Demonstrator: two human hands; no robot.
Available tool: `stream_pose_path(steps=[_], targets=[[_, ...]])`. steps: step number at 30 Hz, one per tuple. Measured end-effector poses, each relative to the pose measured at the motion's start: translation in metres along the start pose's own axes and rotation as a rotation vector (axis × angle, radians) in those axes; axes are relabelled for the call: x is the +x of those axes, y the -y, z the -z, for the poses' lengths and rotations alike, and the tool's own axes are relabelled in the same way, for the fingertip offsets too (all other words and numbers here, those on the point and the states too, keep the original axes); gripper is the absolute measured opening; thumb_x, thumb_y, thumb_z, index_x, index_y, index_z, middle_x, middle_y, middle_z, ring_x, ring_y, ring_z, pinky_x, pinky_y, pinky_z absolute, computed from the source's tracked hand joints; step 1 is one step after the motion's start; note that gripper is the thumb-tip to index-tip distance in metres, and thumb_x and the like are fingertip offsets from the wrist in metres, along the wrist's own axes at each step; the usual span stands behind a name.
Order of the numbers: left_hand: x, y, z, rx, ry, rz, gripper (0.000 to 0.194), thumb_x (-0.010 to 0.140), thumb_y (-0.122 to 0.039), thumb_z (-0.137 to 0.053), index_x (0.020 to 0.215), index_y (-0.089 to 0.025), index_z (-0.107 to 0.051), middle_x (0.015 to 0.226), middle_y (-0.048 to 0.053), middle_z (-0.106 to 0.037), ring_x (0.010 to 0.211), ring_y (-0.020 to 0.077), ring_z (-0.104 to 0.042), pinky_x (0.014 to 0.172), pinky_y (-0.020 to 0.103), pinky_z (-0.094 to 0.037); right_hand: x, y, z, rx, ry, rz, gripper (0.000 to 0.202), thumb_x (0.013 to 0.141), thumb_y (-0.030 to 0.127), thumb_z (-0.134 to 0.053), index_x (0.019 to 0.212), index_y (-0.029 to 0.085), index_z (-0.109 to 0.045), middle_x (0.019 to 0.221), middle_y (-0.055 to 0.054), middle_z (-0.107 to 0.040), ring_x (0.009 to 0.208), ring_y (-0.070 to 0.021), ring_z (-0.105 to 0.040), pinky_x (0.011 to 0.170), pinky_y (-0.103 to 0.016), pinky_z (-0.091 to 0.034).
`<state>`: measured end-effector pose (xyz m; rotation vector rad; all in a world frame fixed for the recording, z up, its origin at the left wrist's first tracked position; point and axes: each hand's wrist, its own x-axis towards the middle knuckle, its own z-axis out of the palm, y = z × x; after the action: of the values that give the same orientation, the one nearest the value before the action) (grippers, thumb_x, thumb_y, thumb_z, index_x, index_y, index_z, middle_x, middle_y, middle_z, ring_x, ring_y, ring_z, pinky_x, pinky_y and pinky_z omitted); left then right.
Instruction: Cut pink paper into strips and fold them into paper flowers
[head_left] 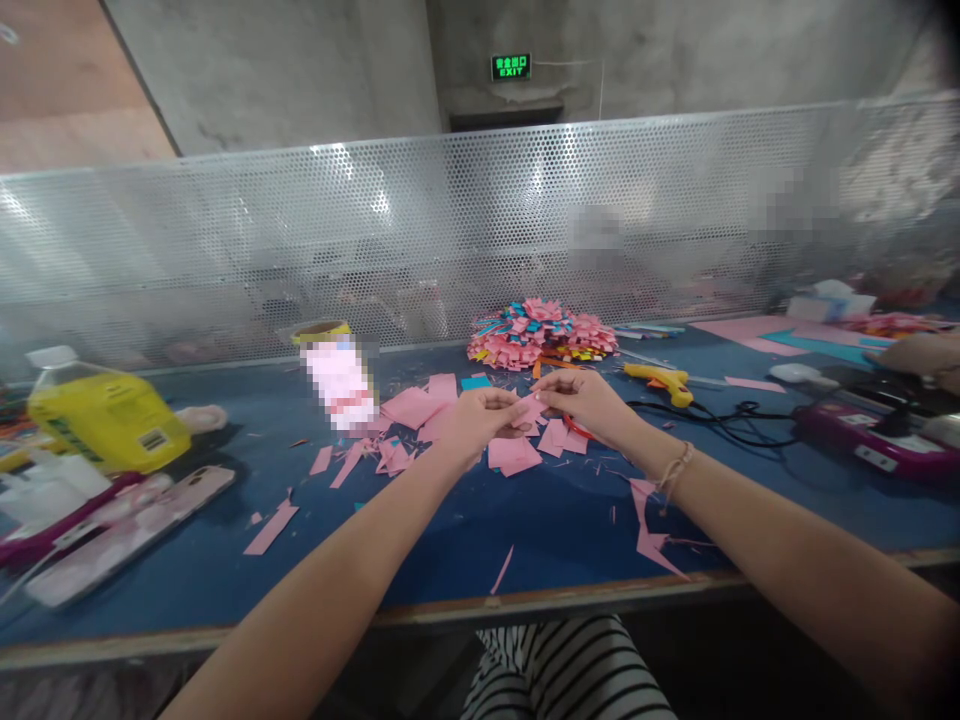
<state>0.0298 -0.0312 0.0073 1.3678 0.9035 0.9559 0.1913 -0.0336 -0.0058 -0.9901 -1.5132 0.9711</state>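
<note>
Between my two hands is a small piece of pink paper (531, 410), raised a little above the blue table. My left hand (480, 422) pinches its left side with thumb and fingers. On the other side, my right hand (581, 400) grips the paper's upper right part, fingertips closed. Cut pink paper pieces (514, 455) lie under and around the hands. Larger pink sheets (411, 408) are spread just left of the hands. Something with red handles (576, 428) is partly hidden beneath my right hand. Behind the hands sits a heap of pink, blue and yellow paper flowers (536, 335).
A yellow bottle (109, 415) and a phone (135, 535) are at left; a lit screen (339, 385) leans behind. To the right lie a yellow glue gun (660, 382), a black cable and a purple power strip (877, 440). Another person's hand (919, 358) shows far right. A perforated metal screen (420, 240) borders the back.
</note>
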Motion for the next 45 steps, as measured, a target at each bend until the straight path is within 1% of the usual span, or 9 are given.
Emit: stream_pose_path(steps=[10,17,25,30,34,38,41,43,45], targets=[[-0.001,0.001,0.001,0.007,-0.01,0.004,0.013,0.06,-0.016,-0.065,0.068,-0.011,-0.056,0.056,-0.001,-0.058,0.051,0.0093,-0.058,0.061,0.027,-0.05,0.002,-0.005,0.001,0.001,0.02,0.025,0.02,0.058,0.028,-0.064,0.074,0.016,-0.059,0.064,0.001,-0.059,0.057,-0.0089,-0.055,0.061,-0.025,-0.048],[0.001,0.005,0.002,0.052,0.014,-0.034,0.016,0.059,-0.02,-0.066,0.067,-0.011,-0.055,0.054,-0.001,-0.057,0.051,0.0101,-0.058,0.059,0.028,-0.051,0.0,-0.002,-0.001,-0.176,0.048,0.091,0.014,0.066,0.029,-0.057,0.073,0.016,-0.058,0.064,0.0,-0.059,0.058,-0.01,-0.055,0.059,-0.024,-0.047],[0.002,0.011,0.001,0.133,0.048,-0.07,0.021,0.06,-0.029,-0.065,0.068,-0.011,-0.057,0.058,0.0,-0.056,0.052,0.0102,-0.058,0.058,0.028,-0.051,-0.006,0.003,-0.005,-0.37,0.059,0.113,0.014,0.068,0.028,-0.052,0.069,0.015,-0.057,0.059,0.0,-0.057,0.05,-0.009,-0.052,0.047,-0.02,-0.041],[0.005,0.012,0.005,0.181,0.064,-0.108,0.019,0.062,-0.031,-0.062,0.067,-0.013,-0.059,0.058,-0.001,-0.055,0.052,0.0092,-0.056,0.057,0.026,-0.05,-0.005,0.005,-0.004,-0.423,0.066,0.125,0.016,0.07,0.03,-0.05,0.069,0.016,-0.058,0.056,0.001,-0.056,0.048,-0.0086,-0.051,0.046,-0.019,-0.039],[0.011,0.014,0.009,0.306,0.052,-0.156,0.017,0.062,-0.031,-0.061,0.067,-0.014,-0.061,0.056,0.0,-0.056,0.051,0.0082,-0.053,0.054,0.022,-0.047,0.002,0.0,0.0,-0.423,0.072,0.112,0.015,0.066,0.03,-0.054,0.068,0.017,-0.062,0.056,0.001,-0.058,0.049,-0.0088,-0.05,0.046,-0.02,-0.039],[0.012,0.01,0.012,0.469,0.028,-0.252,0.017,0.064,-0.032,-0.058,0.066,-0.016,-0.063,0.054,0.0,-0.058,0.05,0.0088,-0.051,0.051,0.021,-0.042,0.005,-0.004,0.003,-0.462,0.052,0.143,0.014,0.067,0.025,-0.054,0.07,0.018,-0.065,0.061,0.0,-0.062,0.052,-0.0098,-0.052,0.049,-0.021,-0.039],[0.011,0.005,0.017,0.605,-0.053,-0.35,0.016,0.065,-0.031,-0.055,0.062,-0.017,-0.064,0.055,0.0,-0.06,0.054,0.0107,-0.053,0.053,0.021,-0.041,0.004,-0.001,0.005,-0.504,0.017,0.192,0.019,0.07,0.022,-0.05,0.079,0.02,-0.066,0.071,0.0,-0.066,0.058,-0.0115,-0.056,0.054,-0.022,-0.043],[0.012,0.003,0.022,0.606,-0.125,-0.34,0.014,0.065,-0.029,-0.055,0.06,-0.018,-0.063,0.057,0.0,-0.061,0.056,0.0115,-0.055,0.054,0.022,-0.042,0.002,0.001,0.008,-0.568,-0.063,0.216,0.021,0.071,0.022,-0.049,0.084,0.021,-0.066,0.075,-0.001,-0.067,0.063,-0.0137,-0.059,0.058,-0.025,-0.044],[0.013,0.003,0.023,0.501,-0.165,-0.254,0.014,0.065,-0.028,-0.056,0.059,-0.017,-0.061,0.058,0.002,-0.062,0.055,0.0118,-0.056,0.055,0.023,-0.044,0.001,0.003,0.011,-0.63,-0.169,0.247,0.022,0.073,0.023,-0.049,0.086,0.022,-0.066,0.079,-0.001,-0.067,0.068,-0.0161,-0.06,0.062,-0.028,-0.046]])
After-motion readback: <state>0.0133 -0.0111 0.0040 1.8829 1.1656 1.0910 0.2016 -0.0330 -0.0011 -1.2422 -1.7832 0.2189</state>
